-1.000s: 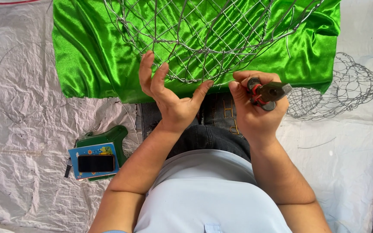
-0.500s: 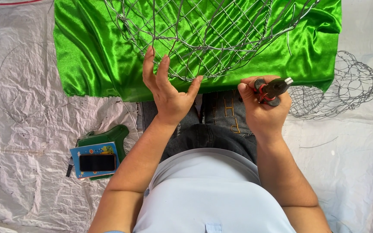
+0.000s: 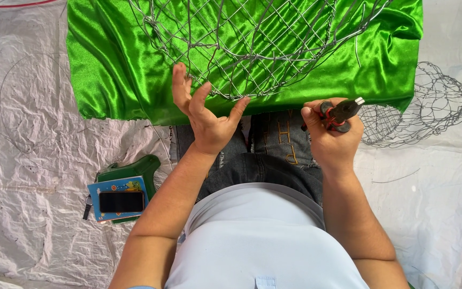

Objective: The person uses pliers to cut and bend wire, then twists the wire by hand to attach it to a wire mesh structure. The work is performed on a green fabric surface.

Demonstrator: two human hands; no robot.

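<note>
A wire mesh frame rests over a shiny green satin cloth in front of me. My left hand is spread with fingers apart, its fingertips against the lower rim of the wire frame. To the right, my right hand is closed around red-and-black pliers, whose jaws point right, just below the cloth's edge. I sit with my jeans-covered legs under the cloth.
A second wire mesh basket lies on its side at the right. At my left sit a green plastic object and a blue booklet with a black phone on it. Crinkled white sheeting covers the floor.
My right hand with the pliers has shifted right and slightly up. My left hand has moved up a little along the wire rim.
</note>
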